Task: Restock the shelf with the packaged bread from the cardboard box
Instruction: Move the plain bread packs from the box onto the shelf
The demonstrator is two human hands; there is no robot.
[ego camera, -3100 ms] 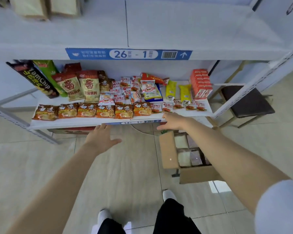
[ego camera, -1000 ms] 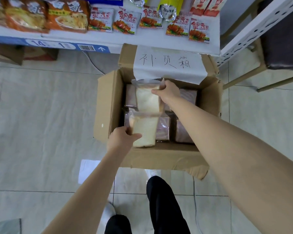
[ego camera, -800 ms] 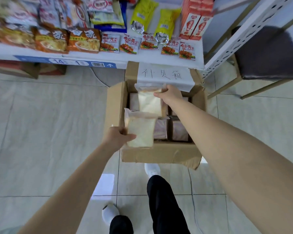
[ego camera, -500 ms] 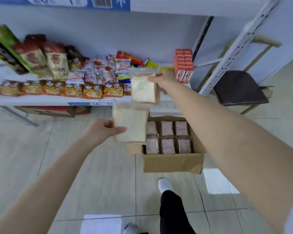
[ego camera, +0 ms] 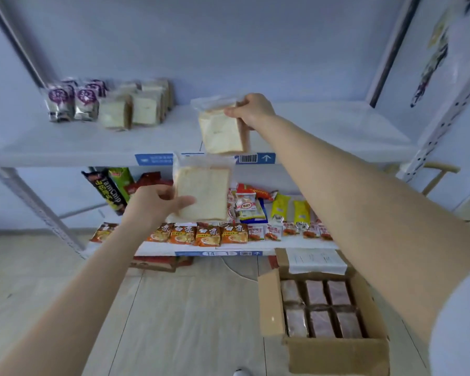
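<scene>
White upper shelf (ego camera: 323, 131) carries bread packs (ego camera: 130, 109) at its back left; snack packets (ego camera: 208, 234) crowd the lower shelf (ego camera: 296, 244). The right hand (ego camera: 251, 109) pinches one bread packet (ego camera: 221, 132) by its top over the upper shelf's front edge; the left hand (ego camera: 155, 204) grips a second bread packet (ego camera: 205, 191) just below. The cardboard box (ego camera: 337, 354) sits on the tiled floor (ego camera: 187, 321) at right.

**Occluded and Unresolved Areas**

The middle of the blue label strip (ego camera: 154, 159) on the front edge of the upper shelf (ego camera: 65, 142) is covered by the lower bread pack (ego camera: 202, 195). The left hand (ego camera: 152, 204) grips this pack, and its fingers behind the pack are hidden. The upper bread pack (ego camera: 223, 131) hides most fingers of the right hand (ego camera: 251, 109). Stocked bread (ego camera: 130, 109) near the shelf's back left corner is blurred. Writing on the paper sheet (ego camera: 316, 261) on the cardboard box (ego camera: 337, 354) is illegible. The picture's bottom edge cuts off a shoe (ego camera: 240, 372).
</scene>
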